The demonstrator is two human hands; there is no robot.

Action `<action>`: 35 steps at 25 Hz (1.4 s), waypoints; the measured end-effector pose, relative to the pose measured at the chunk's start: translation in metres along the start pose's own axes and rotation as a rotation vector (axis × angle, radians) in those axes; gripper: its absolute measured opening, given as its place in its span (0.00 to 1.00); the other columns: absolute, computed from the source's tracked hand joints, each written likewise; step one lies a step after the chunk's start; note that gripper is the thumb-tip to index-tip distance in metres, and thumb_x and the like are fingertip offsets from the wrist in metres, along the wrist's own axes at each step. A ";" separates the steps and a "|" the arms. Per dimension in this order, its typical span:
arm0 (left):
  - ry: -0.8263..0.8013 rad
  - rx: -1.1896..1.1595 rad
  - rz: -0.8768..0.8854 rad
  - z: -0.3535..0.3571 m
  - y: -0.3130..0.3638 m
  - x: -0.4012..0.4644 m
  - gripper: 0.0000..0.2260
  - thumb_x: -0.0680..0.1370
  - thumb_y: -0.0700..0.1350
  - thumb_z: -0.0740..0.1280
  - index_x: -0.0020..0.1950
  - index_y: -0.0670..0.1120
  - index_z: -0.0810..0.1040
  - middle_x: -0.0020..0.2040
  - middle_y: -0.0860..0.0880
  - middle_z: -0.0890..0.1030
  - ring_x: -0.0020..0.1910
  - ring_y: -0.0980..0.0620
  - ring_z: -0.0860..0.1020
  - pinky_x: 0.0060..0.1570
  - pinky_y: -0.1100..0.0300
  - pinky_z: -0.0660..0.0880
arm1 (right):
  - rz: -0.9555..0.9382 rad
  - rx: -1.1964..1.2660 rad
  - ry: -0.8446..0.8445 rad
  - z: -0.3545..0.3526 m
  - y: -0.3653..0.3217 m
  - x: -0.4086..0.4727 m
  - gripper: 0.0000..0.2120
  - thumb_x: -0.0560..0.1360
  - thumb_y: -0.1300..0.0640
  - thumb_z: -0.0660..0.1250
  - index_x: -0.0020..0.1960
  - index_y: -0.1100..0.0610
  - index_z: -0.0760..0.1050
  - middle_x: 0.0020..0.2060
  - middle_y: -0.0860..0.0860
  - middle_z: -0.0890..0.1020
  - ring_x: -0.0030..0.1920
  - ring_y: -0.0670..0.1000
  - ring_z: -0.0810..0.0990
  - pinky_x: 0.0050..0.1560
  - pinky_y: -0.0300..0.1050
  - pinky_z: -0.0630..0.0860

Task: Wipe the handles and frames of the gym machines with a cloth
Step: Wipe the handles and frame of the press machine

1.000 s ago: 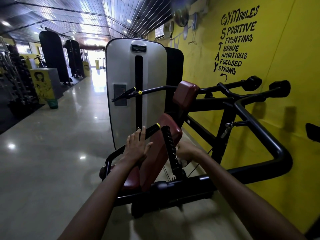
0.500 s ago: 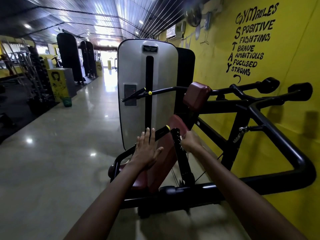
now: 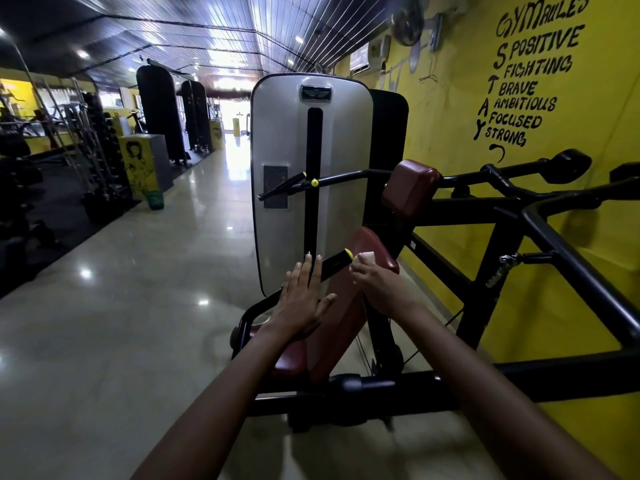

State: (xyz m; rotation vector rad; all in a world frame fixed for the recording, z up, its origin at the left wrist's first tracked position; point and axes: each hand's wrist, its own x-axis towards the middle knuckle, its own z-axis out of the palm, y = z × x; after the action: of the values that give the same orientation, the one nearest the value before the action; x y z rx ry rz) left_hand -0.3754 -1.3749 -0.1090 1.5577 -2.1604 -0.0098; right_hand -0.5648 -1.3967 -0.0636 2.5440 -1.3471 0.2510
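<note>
Two hands: both working the black yellow-tipped lever handle [image 3: 334,263].
Left hand [image 3: 300,304]: lying flat, fingers spread, steadying the bar.
Right hand [image 3: 375,282]: pinching small white cloth [image 3: 366,257], wiping the tip.

White cloth [image 3: 366,257] bunched at yellow-capped end of black handle [image 3: 333,264], angled up rightward, black machine frame [image 3: 568,261].

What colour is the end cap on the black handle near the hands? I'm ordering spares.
Yellow: the round end cap on the black handle, clearest in the head view.
</note>
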 end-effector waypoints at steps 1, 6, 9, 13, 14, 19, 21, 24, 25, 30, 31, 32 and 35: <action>0.000 0.003 -0.002 -0.001 0.000 0.000 0.33 0.81 0.58 0.53 0.77 0.47 0.37 0.79 0.44 0.41 0.78 0.44 0.43 0.74 0.50 0.40 | -0.051 -0.013 -0.035 0.000 0.005 0.001 0.18 0.80 0.66 0.53 0.68 0.64 0.68 0.71 0.56 0.66 0.76 0.53 0.55 0.75 0.43 0.52; -0.001 0.013 0.003 -0.002 -0.001 -0.001 0.38 0.75 0.67 0.44 0.78 0.46 0.38 0.79 0.44 0.41 0.77 0.44 0.43 0.74 0.50 0.41 | -0.250 -0.047 -0.119 0.004 0.012 -0.007 0.14 0.80 0.62 0.56 0.60 0.58 0.76 0.64 0.52 0.74 0.70 0.50 0.66 0.69 0.47 0.66; 0.021 0.017 0.005 0.000 -0.001 -0.001 0.42 0.70 0.68 0.37 0.78 0.46 0.38 0.79 0.43 0.42 0.77 0.43 0.44 0.75 0.49 0.42 | -0.268 -0.019 -0.172 0.009 0.012 -0.016 0.10 0.78 0.62 0.60 0.54 0.56 0.78 0.58 0.50 0.77 0.64 0.49 0.71 0.58 0.50 0.75; 0.025 0.041 -0.008 -0.001 0.002 0.000 0.42 0.69 0.67 0.36 0.78 0.45 0.39 0.79 0.42 0.44 0.77 0.41 0.46 0.75 0.47 0.45 | -0.333 -0.039 -0.198 0.008 0.010 -0.028 0.09 0.76 0.61 0.61 0.53 0.56 0.78 0.55 0.50 0.78 0.61 0.49 0.73 0.56 0.49 0.76; 0.024 0.048 -0.011 -0.001 0.001 0.000 0.42 0.69 0.67 0.36 0.78 0.45 0.39 0.79 0.42 0.45 0.77 0.41 0.47 0.75 0.46 0.46 | -0.347 -0.058 -0.211 0.006 0.008 -0.031 0.09 0.77 0.61 0.61 0.54 0.56 0.78 0.56 0.50 0.78 0.62 0.49 0.72 0.55 0.49 0.76; 0.018 0.054 -0.011 -0.001 0.001 0.001 0.43 0.69 0.67 0.36 0.78 0.44 0.40 0.79 0.41 0.46 0.77 0.41 0.48 0.75 0.45 0.47 | -0.351 -0.002 -0.279 -0.002 -0.003 -0.052 0.10 0.77 0.60 0.63 0.56 0.58 0.78 0.58 0.52 0.78 0.63 0.51 0.72 0.52 0.53 0.77; 0.018 0.059 -0.010 -0.001 0.002 0.001 0.43 0.69 0.67 0.36 0.78 0.44 0.40 0.78 0.41 0.46 0.77 0.41 0.48 0.74 0.45 0.47 | -0.405 -0.014 -0.273 -0.005 -0.008 -0.063 0.08 0.76 0.60 0.64 0.54 0.59 0.78 0.56 0.53 0.79 0.62 0.52 0.73 0.48 0.53 0.78; 0.016 0.045 -0.011 0.000 0.002 0.000 0.43 0.68 0.67 0.36 0.78 0.45 0.39 0.79 0.41 0.45 0.77 0.41 0.47 0.75 0.46 0.46 | -0.520 0.005 -0.284 -0.009 -0.013 -0.077 0.07 0.76 0.64 0.63 0.52 0.63 0.78 0.52 0.57 0.79 0.61 0.57 0.73 0.49 0.52 0.77; 0.015 0.041 -0.012 0.000 0.002 0.000 0.43 0.68 0.67 0.36 0.78 0.45 0.39 0.79 0.41 0.45 0.77 0.41 0.46 0.75 0.47 0.45 | -0.543 0.021 -0.288 -0.010 -0.014 -0.079 0.07 0.76 0.65 0.63 0.52 0.63 0.78 0.51 0.58 0.79 0.59 0.57 0.74 0.49 0.53 0.77; 0.017 0.014 0.001 0.001 -0.002 0.000 0.42 0.69 0.68 0.37 0.78 0.45 0.38 0.79 0.42 0.45 0.77 0.42 0.46 0.75 0.47 0.45 | -0.479 -0.006 -0.265 -0.006 -0.006 -0.061 0.08 0.77 0.62 0.63 0.53 0.61 0.78 0.55 0.55 0.79 0.60 0.54 0.75 0.53 0.49 0.77; 0.017 0.007 0.006 0.000 -0.002 0.000 0.42 0.69 0.68 0.37 0.78 0.45 0.38 0.79 0.42 0.45 0.77 0.42 0.46 0.75 0.47 0.45 | -0.437 0.006 -0.253 -0.007 -0.002 -0.055 0.09 0.77 0.61 0.62 0.55 0.60 0.78 0.57 0.54 0.79 0.61 0.53 0.75 0.58 0.46 0.75; 0.018 0.005 0.012 0.000 -0.002 0.000 0.42 0.70 0.68 0.37 0.78 0.46 0.38 0.79 0.43 0.45 0.77 0.42 0.46 0.75 0.47 0.45 | -0.401 0.032 -0.219 -0.008 0.002 -0.048 0.11 0.78 0.62 0.61 0.57 0.59 0.78 0.59 0.53 0.78 0.63 0.52 0.74 0.63 0.44 0.72; 0.017 0.003 0.017 0.001 -0.003 0.000 0.40 0.71 0.67 0.39 0.78 0.46 0.39 0.79 0.43 0.45 0.77 0.43 0.45 0.75 0.48 0.44 | -0.317 -0.016 -0.146 -0.013 0.009 -0.032 0.16 0.79 0.66 0.57 0.64 0.61 0.74 0.68 0.53 0.72 0.72 0.50 0.64 0.74 0.40 0.56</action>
State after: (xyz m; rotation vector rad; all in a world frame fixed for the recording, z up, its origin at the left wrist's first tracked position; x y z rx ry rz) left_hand -0.3733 -1.3763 -0.1103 1.5359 -2.1608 0.0121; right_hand -0.5908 -1.3728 -0.0586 2.7563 -0.9624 -0.0055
